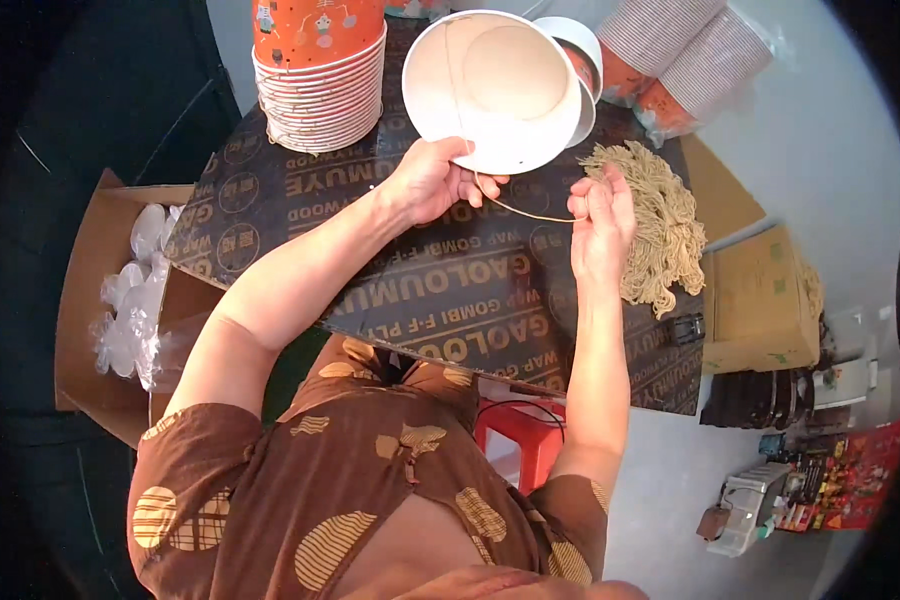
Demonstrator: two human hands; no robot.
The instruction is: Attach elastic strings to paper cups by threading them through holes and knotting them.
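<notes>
My left hand (438, 182) grips the lower rim of a white-lined paper bucket (515, 75), tilted so its inside faces me. A thin tan string (525, 213) crosses the bucket's mouth, passes my left fingers and runs to my right hand (602, 215). The right fingers are pinched on that string. Right beside my right hand lies a heap of tan strings (660, 225). At the back left stands a tall stack of orange paper buckets (318, 95) with white rims, and bits of string hang at their edges.
The dark printed plywood table (430, 290) is under my hands. More nested buckets (705, 70) in clear wrap lie at the back right. An open carton (95, 300) with clear plastic pieces stands at left, another cardboard box (760, 300) at right. A red stool (520, 440) is below the table edge.
</notes>
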